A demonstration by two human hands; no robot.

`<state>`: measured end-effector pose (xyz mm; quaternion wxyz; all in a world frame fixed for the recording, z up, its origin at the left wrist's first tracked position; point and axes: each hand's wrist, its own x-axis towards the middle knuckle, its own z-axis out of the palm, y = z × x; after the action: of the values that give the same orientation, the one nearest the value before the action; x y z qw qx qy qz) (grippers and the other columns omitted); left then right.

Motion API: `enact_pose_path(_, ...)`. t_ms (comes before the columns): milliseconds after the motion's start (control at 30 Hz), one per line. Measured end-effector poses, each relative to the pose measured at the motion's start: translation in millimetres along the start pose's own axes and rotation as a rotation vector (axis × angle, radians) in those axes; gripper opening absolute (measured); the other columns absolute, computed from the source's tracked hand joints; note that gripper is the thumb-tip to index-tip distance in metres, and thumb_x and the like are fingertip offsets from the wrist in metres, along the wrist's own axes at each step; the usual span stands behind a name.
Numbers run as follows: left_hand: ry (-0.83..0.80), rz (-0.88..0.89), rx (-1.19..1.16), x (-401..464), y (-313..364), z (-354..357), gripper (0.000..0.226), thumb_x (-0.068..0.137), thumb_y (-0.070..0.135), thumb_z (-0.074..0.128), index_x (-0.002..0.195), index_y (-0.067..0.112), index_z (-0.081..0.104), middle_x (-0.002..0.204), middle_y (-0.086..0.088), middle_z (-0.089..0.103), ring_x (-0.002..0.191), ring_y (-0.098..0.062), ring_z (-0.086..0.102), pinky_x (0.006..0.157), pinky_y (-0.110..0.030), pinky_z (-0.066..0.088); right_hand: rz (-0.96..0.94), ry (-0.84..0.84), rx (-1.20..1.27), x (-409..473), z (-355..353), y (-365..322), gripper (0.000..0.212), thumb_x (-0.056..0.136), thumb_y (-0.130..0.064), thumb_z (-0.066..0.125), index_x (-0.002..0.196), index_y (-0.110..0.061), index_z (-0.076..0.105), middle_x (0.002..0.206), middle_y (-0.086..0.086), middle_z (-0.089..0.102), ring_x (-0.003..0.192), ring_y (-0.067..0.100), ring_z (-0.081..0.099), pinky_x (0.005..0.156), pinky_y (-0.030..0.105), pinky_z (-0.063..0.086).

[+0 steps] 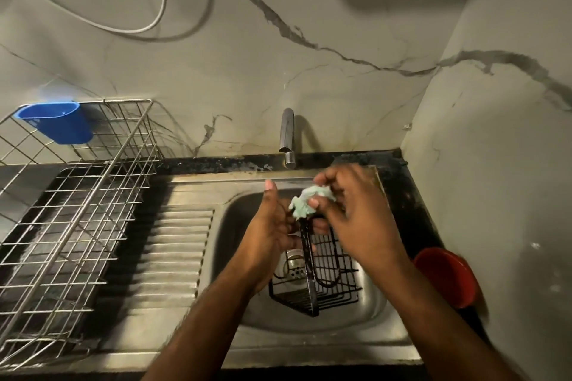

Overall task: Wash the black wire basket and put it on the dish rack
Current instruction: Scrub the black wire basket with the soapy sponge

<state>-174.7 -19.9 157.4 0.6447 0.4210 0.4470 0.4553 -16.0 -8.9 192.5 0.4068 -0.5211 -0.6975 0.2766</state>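
Observation:
The black wire basket stands tilted on its end inside the steel sink, over the drain. My left hand grips the basket's upper edge from the left, thumb pointing up. My right hand pinches a crumpled pale green scrubber against the top of the basket. The silver wire dish rack stands at the left on the counter, with nothing on its floor.
A chrome tap rises behind the sink; no water is visible. A blue plastic holder hangs on the rack's back corner. A red bowl sits right of the sink. The ribbed drainboard lies between rack and basin. Marble walls close in behind and right.

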Motion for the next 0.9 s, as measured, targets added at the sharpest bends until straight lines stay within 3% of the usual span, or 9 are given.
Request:
enact_pose_path(100, -0.023, -0.007, -0.071, -3.6, -0.6, 1.8, 0.086, 0.102, 0.062, 0.01, 0.104, -0.002, 0.068, 0.088, -0.008, 0.075, 0.073, -0.01, 0.069, 0.06, -0.021, 0.052, -0.147, -0.112, -0.058, -3.3, 12.2, 4.8, 0.01, 0.094, -0.017, 0.066, 0.102, -0.021, 0.07, 0.103, -0.02, 0.053, 0.098, -0.004, 0.057, 0.076, 0.016, 0.052)
enact_pose_path(200, -0.049, -0.028, -0.119, -5.2, -4.3, 0.7, 0.094, 0.099, 0.069, 0.008, 0.108, -0.001, 0.07, 0.1, -0.017, 0.075, 0.089, -0.02, 0.073, 0.074, -0.031, 0.055, -0.181, -0.034, -0.078, -5.3, 8.8, 9.8, 0.012, 0.09, -0.018, 0.071, 0.101, -0.02, 0.074, 0.1, -0.015, 0.06, 0.096, 0.007, 0.061, 0.076, 0.037, 0.057)
enact_pose_path(367, -0.047, -0.016, -0.066, -3.2, -5.2, 5.5, 0.093, 0.096, 0.071, 0.008, 0.107, 0.006, 0.075, 0.108, -0.018, 0.075, 0.103, -0.025, 0.072, 0.084, -0.03, 0.056, -0.131, -0.135, 0.059, -7.3, 3.9, 19.0, 0.011, 0.092, -0.018, 0.07, 0.1, -0.015, 0.076, 0.1, -0.011, 0.063, 0.095, 0.005, 0.065, 0.072, 0.021, 0.059)
enact_pose_path(467, -0.024, -0.012, -0.048, -2.7, -7.3, 5.4, 0.096, 0.099, 0.07, 0.007, 0.126, 0.001, 0.068, 0.12, -0.022, 0.072, 0.112, -0.036, 0.068, 0.1, -0.045, 0.053, -0.102, -0.027, 0.041, -5.2, -3.3, 25.6, 0.012, 0.089, -0.01, 0.071, 0.098, -0.015, 0.077, 0.099, -0.012, 0.066, 0.095, -0.002, 0.063, 0.078, 0.004, 0.045)
enact_pose_path(567, 0.025, 0.024, 0.054, -2.3, -6.1, 2.7, 0.085, 0.103, 0.068, 0.016, 0.126, 0.007, 0.069, 0.119, -0.02, 0.073, 0.113, -0.041, 0.068, 0.104, -0.056, 0.051, -0.128, -0.076, -0.095, -3.8, -9.7, 37.3, 0.019, 0.09, -0.012, 0.071, 0.105, -0.023, 0.076, 0.101, -0.018, 0.069, 0.099, -0.003, 0.062, 0.084, 0.006, 0.041)
enact_pose_path(667, 0.091, 0.063, 0.207, -1.7, -2.7, 4.1, 0.051, 0.11, 0.046, 0.036, 0.117, 0.012, 0.073, 0.107, -0.013, 0.078, 0.105, -0.034, 0.072, 0.104, -0.055, 0.051, -0.077, -0.163, -0.15, -2.9, -13.2, 44.3, 0.022, 0.091, -0.02, 0.07, 0.112, -0.028, 0.073, 0.106, -0.017, 0.071, 0.102, -0.003, 0.062, 0.089, 0.014, 0.045)
enact_pose_path(733, 0.143, 0.078, 0.254, 0.5, -1.0, 3.2, 0.036, 0.11, 0.031, 0.044, 0.111, 0.013, 0.075, 0.096, -0.012, 0.078, 0.097, -0.029, 0.074, 0.103, -0.052, 0.051, -0.035, -0.073, -0.096, -5.2, -12.9, 45.6, 0.019, 0.092, -0.022, 0.069, 0.11, -0.029, 0.073, 0.104, -0.018, 0.072, 0.1, -0.005, 0.063, 0.086, 0.01, 0.045)
enact_pose_path(833, 0.188, 0.07, 0.261, 1.5, 6.3, 2.6, 0.036, 0.11, 0.027, 0.042, 0.109, 0.011, 0.074, 0.082, -0.016, 0.075, 0.081, -0.023, 0.071, 0.098, -0.043, 0.05, -0.008, 0.07, -0.055, -8.7, -12.0, 48.6, 0.018, 0.093, -0.02, 0.068, 0.106, -0.031, 0.073, 0.1, -0.021, 0.071, 0.096, -0.007, 0.064, 0.081, 0.005, 0.045)
enact_pose_path(900, 0.202, 0.06, 0.214, 1.5, 7.0, 1.7, 0.04, 0.111, 0.029, 0.041, 0.108, 0.008, 0.074, 0.083, -0.023, 0.072, 0.078, -0.024, 0.068, 0.089, -0.039, 0.051, -0.055, -0.027, -0.068, -8.6, -14.1, 50.4, 0.016, 0.093, -0.024, 0.069, 0.107, -0.03, 0.073, 0.101, -0.019, 0.069, 0.098, -0.003, 0.064, 0.082, 0.011, 0.047)
